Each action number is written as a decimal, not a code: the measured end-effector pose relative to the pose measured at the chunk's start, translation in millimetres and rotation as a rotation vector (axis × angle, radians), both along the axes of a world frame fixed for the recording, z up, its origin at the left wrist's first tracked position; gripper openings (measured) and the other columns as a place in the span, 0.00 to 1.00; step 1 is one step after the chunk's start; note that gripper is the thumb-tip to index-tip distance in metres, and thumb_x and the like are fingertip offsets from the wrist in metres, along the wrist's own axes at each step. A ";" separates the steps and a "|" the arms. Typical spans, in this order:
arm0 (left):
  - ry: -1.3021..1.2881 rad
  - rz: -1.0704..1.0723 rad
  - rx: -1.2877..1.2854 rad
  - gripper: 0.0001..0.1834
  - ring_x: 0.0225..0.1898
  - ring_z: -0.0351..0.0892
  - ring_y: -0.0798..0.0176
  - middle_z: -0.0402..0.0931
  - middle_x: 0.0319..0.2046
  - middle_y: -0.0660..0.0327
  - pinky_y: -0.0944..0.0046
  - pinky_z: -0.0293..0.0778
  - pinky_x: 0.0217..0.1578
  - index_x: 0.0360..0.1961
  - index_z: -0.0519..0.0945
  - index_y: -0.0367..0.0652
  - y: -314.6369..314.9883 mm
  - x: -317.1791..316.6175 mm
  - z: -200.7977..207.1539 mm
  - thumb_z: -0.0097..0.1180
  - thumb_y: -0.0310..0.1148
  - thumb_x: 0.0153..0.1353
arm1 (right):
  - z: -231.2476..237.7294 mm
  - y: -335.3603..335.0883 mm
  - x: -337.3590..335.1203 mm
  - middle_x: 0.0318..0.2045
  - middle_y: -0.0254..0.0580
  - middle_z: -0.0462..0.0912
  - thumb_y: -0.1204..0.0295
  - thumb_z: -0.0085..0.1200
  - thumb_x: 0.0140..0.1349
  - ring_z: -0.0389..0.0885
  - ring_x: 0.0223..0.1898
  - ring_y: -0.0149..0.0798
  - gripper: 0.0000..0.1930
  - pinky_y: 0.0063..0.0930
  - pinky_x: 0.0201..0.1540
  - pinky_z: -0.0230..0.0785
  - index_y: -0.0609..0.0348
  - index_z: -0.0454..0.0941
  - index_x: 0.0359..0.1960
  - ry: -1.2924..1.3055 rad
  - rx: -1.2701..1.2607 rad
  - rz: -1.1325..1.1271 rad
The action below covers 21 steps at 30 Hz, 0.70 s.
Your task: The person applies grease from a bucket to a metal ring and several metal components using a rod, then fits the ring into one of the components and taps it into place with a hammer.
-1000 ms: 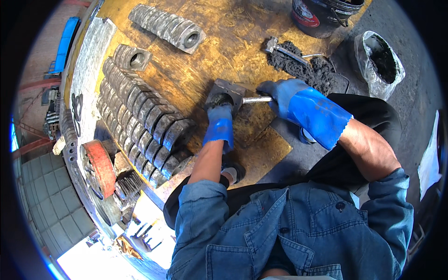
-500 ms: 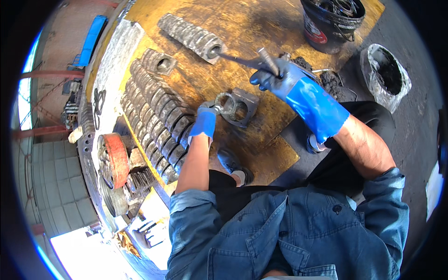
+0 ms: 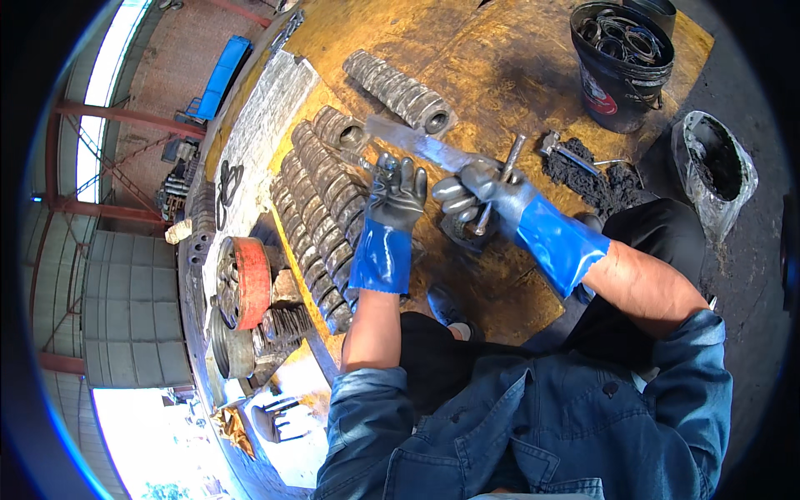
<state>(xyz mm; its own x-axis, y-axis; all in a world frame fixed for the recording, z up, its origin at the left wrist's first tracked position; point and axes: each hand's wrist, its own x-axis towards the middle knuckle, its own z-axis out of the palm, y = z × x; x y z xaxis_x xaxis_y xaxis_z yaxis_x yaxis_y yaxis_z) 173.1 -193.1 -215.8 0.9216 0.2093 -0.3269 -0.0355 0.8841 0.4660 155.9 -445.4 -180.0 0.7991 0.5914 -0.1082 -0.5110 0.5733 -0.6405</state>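
My right hand (image 3: 492, 196), in a blue and black glove, is closed around a long flat metal blade (image 3: 425, 148) and a short steel rod (image 3: 515, 158). The blade is smeared by motion and points left over the board. Beside it my left hand (image 3: 396, 192), gloved alike, is raised with its fingers apart, and I see nothing held in it. Below my right hand a dark square metal part (image 3: 461, 236) lies on the board, partly hidden. Rows of stacked ribbed metal parts (image 3: 321, 196) lie left of my left hand.
On the stained yellow board (image 3: 500, 58) lies another ribbed stack (image 3: 400, 90). A hammer (image 3: 571, 154) rests on dark greasy clumps (image 3: 583, 179) at right. Farther off stand a black bucket (image 3: 621, 100) of rings and a plastic-lined container (image 3: 692, 196). An orange wheel (image 3: 252, 283) stands left.
My left hand has let go of the metal ring and lifted with spread fingers. My right hand has come down and left over the square part, still gripping blade and rod. The view has shifted.
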 end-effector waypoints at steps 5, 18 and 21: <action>-0.062 -0.182 -0.235 0.23 0.54 0.79 0.50 0.80 0.53 0.55 0.38 0.67 0.60 0.57 0.76 0.45 -11.4 0.3 -6.8 0.40 0.46 0.72 | -6.3 5.4 -7.9 0.38 0.39 0.87 0.64 0.52 0.68 0.82 0.33 0.29 0.10 0.24 0.30 0.72 0.58 0.78 0.42 -0.212 -0.029 -0.015; -0.014 -0.272 0.151 0.23 0.54 0.77 0.52 0.78 0.53 0.55 0.42 0.69 0.59 0.58 0.75 0.44 -2.1 -15.6 -36.0 0.40 0.47 0.72 | -49.1 20.4 -12.0 0.35 0.41 0.85 0.62 0.57 0.67 0.84 0.32 0.34 0.11 0.24 0.26 0.72 0.57 0.78 0.41 -0.132 -0.168 0.016; -0.011 -0.288 0.251 0.23 0.54 0.77 0.52 0.77 0.54 0.55 0.42 0.69 0.59 0.58 0.74 0.44 0.5 -15.3 -40.9 0.40 0.47 0.72 | -61.8 25.6 -17.7 0.34 0.42 0.85 0.65 0.56 0.67 0.85 0.31 0.37 0.08 0.26 0.26 0.74 0.55 0.78 0.40 -0.115 -0.145 -0.062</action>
